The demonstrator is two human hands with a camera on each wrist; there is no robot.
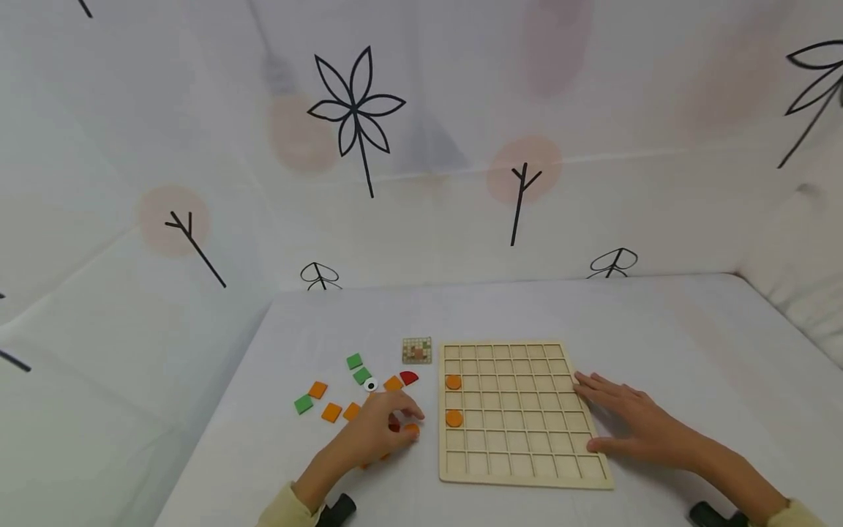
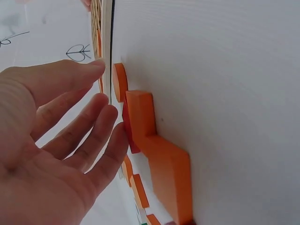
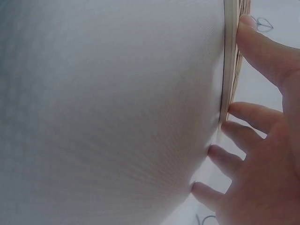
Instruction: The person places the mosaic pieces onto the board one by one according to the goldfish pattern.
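My left hand [image 1: 375, 435] hovers over loose flat pieces left of the board, its fingers loosely bent and thumb apart from them, with nothing between them. Close to the thumb lies a round orange piece [image 2: 120, 82], beside a red piece [image 2: 133, 140] and orange square pieces [image 2: 170, 176]. The wooden grid board [image 1: 523, 400] lies flat, with one orange disc [image 1: 453, 382] and another orange disc [image 1: 454, 418] in its left column. My right hand [image 1: 642, 426] has spread fingers, with thumb and fingertips touching the board's right edge.
A small patterned card [image 1: 417, 351] lies behind the board's left corner. Green squares [image 1: 304, 404], more orange squares [image 1: 331, 413], a red quarter-round piece [image 1: 409, 378] and a white eye disc [image 1: 371, 384] are scattered on the left. A printed cloth wall stands behind the white table.
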